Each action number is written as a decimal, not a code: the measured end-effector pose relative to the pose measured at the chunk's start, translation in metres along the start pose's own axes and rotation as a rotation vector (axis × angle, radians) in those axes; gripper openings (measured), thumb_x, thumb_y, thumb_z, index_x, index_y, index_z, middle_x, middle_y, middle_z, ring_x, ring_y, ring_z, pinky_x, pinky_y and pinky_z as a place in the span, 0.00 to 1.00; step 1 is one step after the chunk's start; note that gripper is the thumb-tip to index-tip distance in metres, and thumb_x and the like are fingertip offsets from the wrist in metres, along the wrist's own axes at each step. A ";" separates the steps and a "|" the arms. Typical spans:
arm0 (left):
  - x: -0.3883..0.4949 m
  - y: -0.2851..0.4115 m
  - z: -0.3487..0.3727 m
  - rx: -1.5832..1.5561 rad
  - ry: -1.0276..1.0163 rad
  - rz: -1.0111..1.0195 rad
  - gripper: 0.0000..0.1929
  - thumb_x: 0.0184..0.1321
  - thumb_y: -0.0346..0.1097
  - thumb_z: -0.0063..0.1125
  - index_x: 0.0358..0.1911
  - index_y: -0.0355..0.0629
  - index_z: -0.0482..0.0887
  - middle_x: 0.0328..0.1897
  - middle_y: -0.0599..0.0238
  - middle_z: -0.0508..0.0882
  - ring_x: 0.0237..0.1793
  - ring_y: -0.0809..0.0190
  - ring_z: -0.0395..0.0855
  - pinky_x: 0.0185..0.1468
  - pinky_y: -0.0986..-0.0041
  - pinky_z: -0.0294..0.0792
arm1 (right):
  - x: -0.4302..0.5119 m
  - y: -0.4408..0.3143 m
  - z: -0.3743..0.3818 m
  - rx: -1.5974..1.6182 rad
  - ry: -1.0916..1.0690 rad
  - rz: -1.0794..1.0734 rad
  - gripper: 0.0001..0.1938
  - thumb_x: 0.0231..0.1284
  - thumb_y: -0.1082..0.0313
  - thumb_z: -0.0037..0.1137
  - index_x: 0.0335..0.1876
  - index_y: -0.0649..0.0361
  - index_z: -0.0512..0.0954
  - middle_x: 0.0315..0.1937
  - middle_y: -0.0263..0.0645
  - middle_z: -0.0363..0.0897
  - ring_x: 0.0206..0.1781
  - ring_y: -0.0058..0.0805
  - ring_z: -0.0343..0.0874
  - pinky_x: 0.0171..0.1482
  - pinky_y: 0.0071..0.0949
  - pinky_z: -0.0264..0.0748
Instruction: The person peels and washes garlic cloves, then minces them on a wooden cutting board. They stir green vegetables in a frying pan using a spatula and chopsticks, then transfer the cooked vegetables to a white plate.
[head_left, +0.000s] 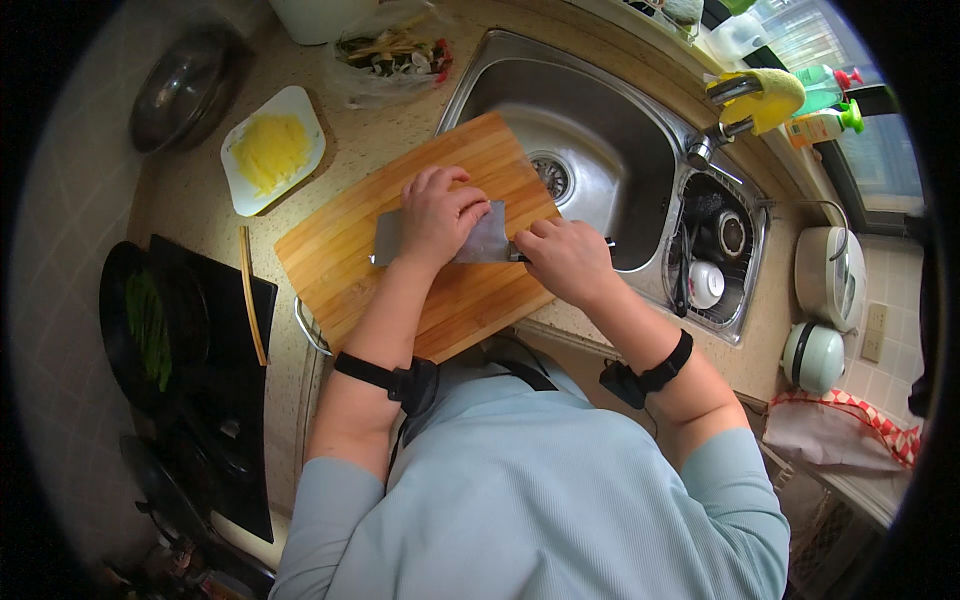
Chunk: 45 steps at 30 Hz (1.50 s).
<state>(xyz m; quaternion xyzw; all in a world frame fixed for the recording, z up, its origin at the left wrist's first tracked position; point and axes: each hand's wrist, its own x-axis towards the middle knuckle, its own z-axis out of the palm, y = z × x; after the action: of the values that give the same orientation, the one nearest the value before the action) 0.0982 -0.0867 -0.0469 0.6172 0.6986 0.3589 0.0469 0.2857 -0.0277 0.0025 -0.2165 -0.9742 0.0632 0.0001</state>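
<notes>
A wooden cutting board (465, 292) lies at an angle on the counter, its far right corner reaching over the sink. Above it is a cleaver with a wide metal blade (487, 236), its handle (517, 253) in my right hand (568, 259). Across the blade's flat side lies my left hand (439, 217), fingers curled towards the far edge. Whether anything is under the blade cannot be seen. To the left, a white plate (315, 154) holds thin yellow shreds (270, 150).
A steel sink (600, 135) adjoins the board, with a faucet (701, 150) and a drainer basket (724, 315) of dishes. Chopsticks (251, 300) lie by the black cooktop (240, 435), where a pan (120, 330) holds green strips. A plastic bag of scraps (394, 56) and a metal bowl (180, 90) stand farther back.
</notes>
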 end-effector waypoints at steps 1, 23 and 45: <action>-0.001 -0.006 0.003 0.000 -0.014 -0.016 0.05 0.46 0.40 0.61 0.26 0.50 0.84 0.39 0.70 0.78 0.48 0.58 0.71 0.52 0.62 0.60 | -0.001 0.002 -0.001 -0.013 0.002 0.001 0.09 0.41 0.65 0.57 0.32 0.49 0.73 0.26 0.30 0.73 0.33 0.30 0.76 0.32 0.30 0.72; -0.040 -0.029 -0.005 -0.115 0.198 -0.507 0.22 0.37 0.36 0.71 0.39 0.39 0.77 0.41 0.58 0.76 0.41 0.51 0.75 0.44 0.66 0.70 | -0.029 -0.013 -0.004 0.560 -0.090 0.406 0.13 0.56 0.59 0.53 0.33 0.62 0.70 0.24 0.49 0.75 0.31 0.50 0.75 0.32 0.42 0.70; -0.053 -0.046 -0.001 0.057 0.340 -0.358 0.03 0.45 0.28 0.60 0.25 0.39 0.81 0.29 0.59 0.81 0.33 0.51 0.78 0.37 0.66 0.70 | 0.028 -0.002 -0.016 0.289 -0.325 0.281 0.16 0.57 0.52 0.49 0.30 0.58 0.71 0.23 0.45 0.76 0.32 0.47 0.76 0.33 0.42 0.71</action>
<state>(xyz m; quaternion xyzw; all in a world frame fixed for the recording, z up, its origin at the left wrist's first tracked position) 0.0723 -0.1336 -0.0922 0.4155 0.8045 0.4236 -0.0259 0.2598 -0.0151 0.0181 -0.3346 -0.9027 0.2349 -0.1344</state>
